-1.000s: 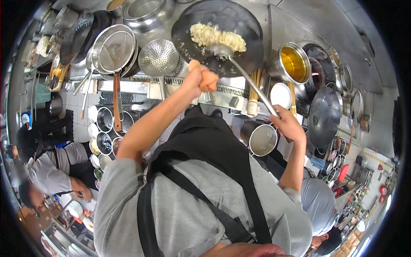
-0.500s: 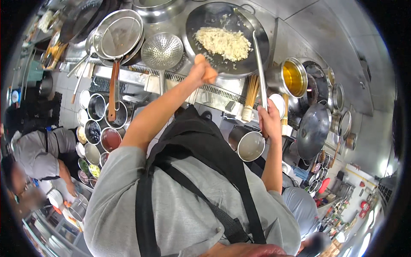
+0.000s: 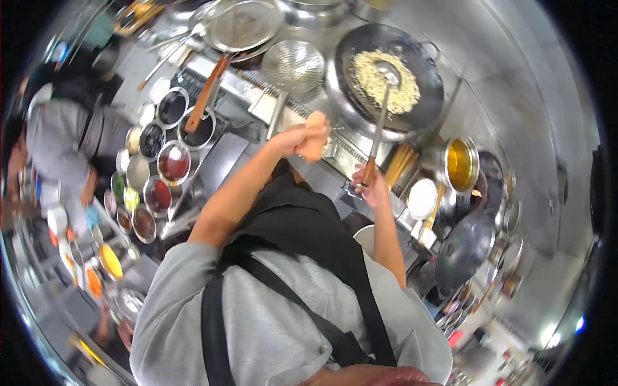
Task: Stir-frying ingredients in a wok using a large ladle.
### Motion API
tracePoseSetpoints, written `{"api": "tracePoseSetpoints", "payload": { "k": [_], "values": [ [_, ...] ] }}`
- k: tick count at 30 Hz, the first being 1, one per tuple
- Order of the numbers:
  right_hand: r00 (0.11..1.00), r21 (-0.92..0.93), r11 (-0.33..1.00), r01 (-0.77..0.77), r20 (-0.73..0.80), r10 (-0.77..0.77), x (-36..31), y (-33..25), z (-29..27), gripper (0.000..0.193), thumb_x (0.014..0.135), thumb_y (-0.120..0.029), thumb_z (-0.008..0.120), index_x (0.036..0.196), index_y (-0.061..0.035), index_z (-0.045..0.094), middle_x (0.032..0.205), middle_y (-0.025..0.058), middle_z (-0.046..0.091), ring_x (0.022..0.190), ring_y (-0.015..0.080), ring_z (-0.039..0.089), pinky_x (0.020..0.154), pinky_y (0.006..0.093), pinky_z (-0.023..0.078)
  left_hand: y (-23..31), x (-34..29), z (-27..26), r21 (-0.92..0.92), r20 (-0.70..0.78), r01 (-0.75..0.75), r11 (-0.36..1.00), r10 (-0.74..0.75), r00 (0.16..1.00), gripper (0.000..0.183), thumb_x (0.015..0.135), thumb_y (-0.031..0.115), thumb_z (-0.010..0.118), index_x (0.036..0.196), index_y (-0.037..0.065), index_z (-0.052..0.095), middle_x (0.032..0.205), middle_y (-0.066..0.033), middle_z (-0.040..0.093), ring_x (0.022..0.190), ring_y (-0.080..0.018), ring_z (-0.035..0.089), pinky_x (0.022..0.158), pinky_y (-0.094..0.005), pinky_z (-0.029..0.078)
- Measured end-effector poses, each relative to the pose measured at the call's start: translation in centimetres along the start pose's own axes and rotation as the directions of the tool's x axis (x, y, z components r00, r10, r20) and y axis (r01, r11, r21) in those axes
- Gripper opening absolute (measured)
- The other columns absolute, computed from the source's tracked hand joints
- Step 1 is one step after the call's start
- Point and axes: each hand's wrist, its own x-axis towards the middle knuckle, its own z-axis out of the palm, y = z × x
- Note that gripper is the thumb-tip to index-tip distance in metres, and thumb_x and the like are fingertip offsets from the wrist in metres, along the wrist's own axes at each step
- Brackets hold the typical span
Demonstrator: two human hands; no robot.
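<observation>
A dark wok [image 3: 421, 112] sits on the stove at the upper right of centre, with a layer of pale yellowish fried rice [image 3: 404, 98] in it. My right hand [image 3: 375, 186] grips the wooden end of a long metal ladle [image 3: 381, 119], thumb and fingers round the handle. The ladle's bowl rests on the rice near its middle. Left of it, my left hand [image 3: 296, 139] is closed on a peach-coloured cloth-like pad [image 3: 313, 145], in front of the stove's edge and apart from the wok.
A perforated strainer [image 3: 293, 66] and a wooden-handled sieve [image 3: 248, 26] lie left of the wok. To the right stand a pot of yellow oil [image 3: 461, 164], a bamboo brush [image 3: 400, 164] and a white bowl [image 3: 422, 199]. Several sauce containers [image 3: 174, 161] stand at left, near a co-worker [image 3: 61, 132].
The ladle's bowl has moved from the wok's far right side onto the rice. My left hand has drawn back from the wok's near rim with the pad. The whole view has turned.
</observation>
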Motion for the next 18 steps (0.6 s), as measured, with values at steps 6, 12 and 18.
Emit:
{"api": "tracePoseSetpoints", "payload": {
  "k": [6, 12, 18],
  "values": [
    [0.981, -0.975, 0.113, -0.194, -0.191, 0.033, 10.6, 21.1, -16.2, 0.056, 0.095, -0.043, 0.046, 0.127, 0.0018, 0.057, 0.131, 0.0222, 0.056, 0.119, 0.0386, 0.054, 0.097, 0.0509, 0.043, -8.7, -16.1, -3.4, -0.09, -0.456, -0.193, 0.977, 0.131, 0.88, 0.042, 0.082, 0.019, 0.072, 0.117, 0.003, 0.055, 0.099, -0.0074, 0.065, 0.086, -0.0178, 0.064, 0.072, -0.033, 0.053],
    [0.93, -0.681, -0.653, 0.332, 0.354, 0.103, 9.5, 23.3, -12.6, 0.053, 0.095, -0.044, 0.046, 0.128, -0.0051, 0.056, 0.109, 0.0212, 0.064, 0.09, 0.0372, 0.063, 0.078, 0.0493, 0.049, -24.2, -33.0, -3.5, -0.055, -0.972, -0.427, 0.902, 0.05, 0.231, 0.025, 0.077, 0.012, 0.07, 0.098, 0.004, 0.061, 0.083, -0.0068, 0.063, 0.068, -0.0203, 0.064, 0.063, -0.0356, 0.053],
    [0.866, -0.754, -0.436, 0.491, 0.368, 0.338, 8.9, 21.9, -4.8, 0.047, 0.094, -0.04, 0.048, 0.126, -0.0054, 0.056, 0.103, 0.0179, 0.064, 0.083, 0.033, 0.062, 0.072, 0.0451, 0.049, -41.7, -46.1, -1.6, -0.093, -0.976, -0.92, 0.38, -0.215, 0.01, 0.005, 0.084, 0.009, 0.061, 0.087, 0.008, 0.058, 0.075, -0.0067, 0.061, 0.066, -0.0238, 0.064, 0.06, -0.039, 0.055]
  ]
}}
